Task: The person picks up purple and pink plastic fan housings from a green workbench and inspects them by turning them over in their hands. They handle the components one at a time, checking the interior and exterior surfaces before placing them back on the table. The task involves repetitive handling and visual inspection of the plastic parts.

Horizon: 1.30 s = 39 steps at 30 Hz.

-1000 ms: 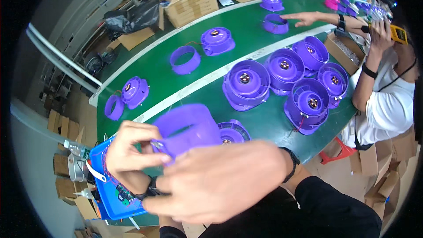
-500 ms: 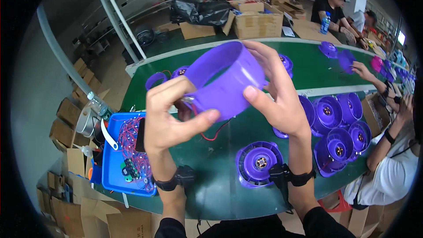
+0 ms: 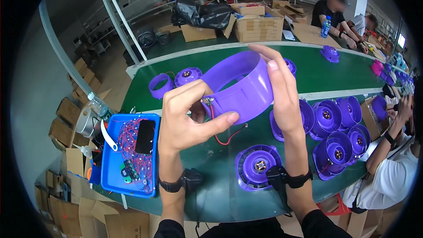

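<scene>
A purple plastic ring (image 3: 246, 99) is held up above the green table, tilted so that its opening shows. My left hand (image 3: 187, 117) grips its left side, thumb across the outer wall and fingers partly hidden behind. Close to that thumb, a small metal part and a red wire (image 3: 216, 132) with a small plug hang from the wall. My right hand (image 3: 284, 94) is closed around the right side, its thumb pointing up along the edge. Below, a round purple fan base (image 3: 260, 165) lies on the table near my right wrist.
At left, a blue tray (image 3: 112, 174) holds red wires, green parts and a black phone (image 3: 145, 136). Purple housings (image 3: 326, 112) cluster at right beside a cardboard box (image 3: 372, 117). Another ring (image 3: 161, 86) lies at back left. A co-worker's arm (image 3: 385, 145) reaches in from the right.
The ring has moved slightly right and down. My right thumb has shifted from its front wall to its right edge. A co-worker's purple piece has moved from above the table to the box.
</scene>
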### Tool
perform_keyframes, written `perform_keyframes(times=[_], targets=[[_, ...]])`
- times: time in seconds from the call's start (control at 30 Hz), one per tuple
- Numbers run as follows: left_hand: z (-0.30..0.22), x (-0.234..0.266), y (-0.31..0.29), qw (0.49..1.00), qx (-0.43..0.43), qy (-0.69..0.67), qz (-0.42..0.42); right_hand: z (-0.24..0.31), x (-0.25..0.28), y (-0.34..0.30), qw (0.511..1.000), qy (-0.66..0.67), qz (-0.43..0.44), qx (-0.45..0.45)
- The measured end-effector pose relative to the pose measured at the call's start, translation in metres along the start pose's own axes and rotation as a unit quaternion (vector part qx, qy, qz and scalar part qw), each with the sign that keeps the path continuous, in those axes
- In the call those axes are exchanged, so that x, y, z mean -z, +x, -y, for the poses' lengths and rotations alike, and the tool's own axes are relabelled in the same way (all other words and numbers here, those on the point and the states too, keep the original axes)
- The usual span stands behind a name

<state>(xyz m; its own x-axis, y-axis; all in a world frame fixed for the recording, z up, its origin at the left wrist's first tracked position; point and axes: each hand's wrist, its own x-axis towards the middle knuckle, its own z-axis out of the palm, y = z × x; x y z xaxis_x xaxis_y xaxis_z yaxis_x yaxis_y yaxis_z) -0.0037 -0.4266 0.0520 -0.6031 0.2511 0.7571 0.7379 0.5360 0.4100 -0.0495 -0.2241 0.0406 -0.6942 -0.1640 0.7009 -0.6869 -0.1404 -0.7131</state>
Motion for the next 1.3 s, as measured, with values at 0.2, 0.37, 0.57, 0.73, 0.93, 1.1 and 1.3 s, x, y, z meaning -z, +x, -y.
perform_keyframes(times=[0.2, 0.37, 0.57, 0.73, 0.93, 1.1, 1.3], targets=[[0.004, -0.001, 0.002, 0.997, -0.036, -0.049, -0.044, 0.008, 0.004, -0.002, 0.998, 0.048, 0.029, -0.026], [0.007, -0.006, 0.000, 0.987, 0.012, -0.134, -0.092, 0.016, 0.004, -0.004, 0.998, 0.048, 0.041, -0.009], [0.008, -0.005, -0.001, 0.968, 0.094, -0.232, -0.023, 0.021, 0.011, -0.005, 0.987, -0.106, -0.004, 0.122], [0.008, 0.003, -0.003, 0.920, 0.153, -0.326, 0.156, 0.025, 0.018, -0.003, 0.960, -0.192, 0.086, 0.186], [0.016, -0.017, -0.007, 0.913, 0.115, -0.298, 0.255, 0.029, 0.013, -0.003, 0.929, -0.242, 0.150, 0.238], [0.020, -0.016, -0.008, 0.893, 0.115, -0.306, 0.309, 0.029, 0.007, -0.003, 0.929, -0.194, 0.188, 0.253], [0.008, -0.023, 0.000, 0.929, 0.108, -0.351, 0.052, 0.019, -0.004, -0.006, 0.965, -0.184, -0.008, 0.186]])
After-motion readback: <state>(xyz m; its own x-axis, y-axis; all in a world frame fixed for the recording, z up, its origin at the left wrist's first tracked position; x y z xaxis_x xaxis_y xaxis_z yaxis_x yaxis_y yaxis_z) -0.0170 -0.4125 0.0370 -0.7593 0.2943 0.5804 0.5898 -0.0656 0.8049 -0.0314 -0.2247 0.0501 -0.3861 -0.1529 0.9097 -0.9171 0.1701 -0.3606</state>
